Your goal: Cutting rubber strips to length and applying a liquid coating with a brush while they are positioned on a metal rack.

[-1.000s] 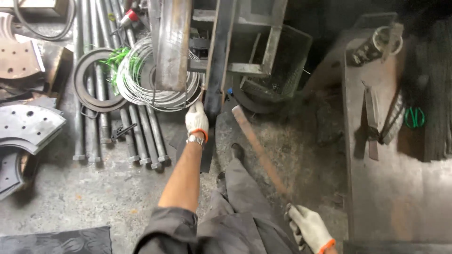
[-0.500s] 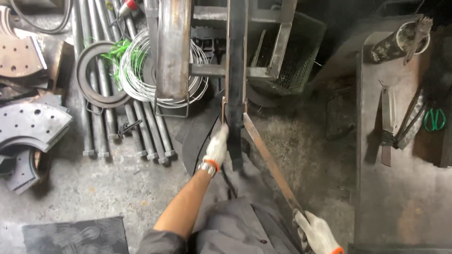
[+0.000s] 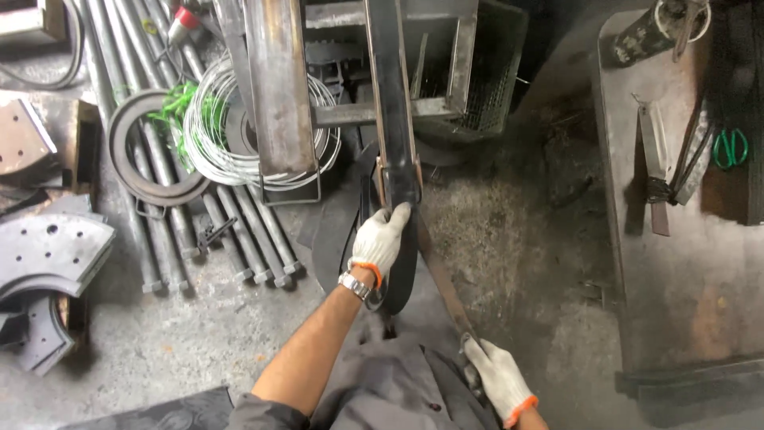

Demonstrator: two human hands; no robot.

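Centrally, the left hand (image 3: pixel 382 239), in a white knit glove with an orange cuff and a wristwatch, is closed around the near end of a long black metal bar (image 3: pixel 394 103). That bar runs from the hand straight toward the far side, over a dark welded frame (image 3: pixel 446 103). A curved dark strip (image 3: pixel 402 275) sits just beside the palm; contact with it is unclear.

Right hand (image 3: pixel 497 381), gloved the same, is at the near edge of the frame and grips the near end of a thin rusty rod (image 3: pixel 442 279). The rod slants up and left toward the black bar.

Left of the bar: a wide steel channel (image 3: pixel 278 87) lying far to near, across a coil of grey wire (image 3: pixel 215 135) with green ties. Further left, long threaded rods (image 3: pixel 159 207) lie on the concrete floor (image 3: pixel 183 342), with a dark ring (image 3: pixel 151 151) over them and grey curved plates (image 3: pixel 48 247) at the left edge.

Right side: a steel table (image 3: pixel 684 263) carrying shears (image 3: pixel 656 175) and green-handled scissors (image 3: pixel 730 147).
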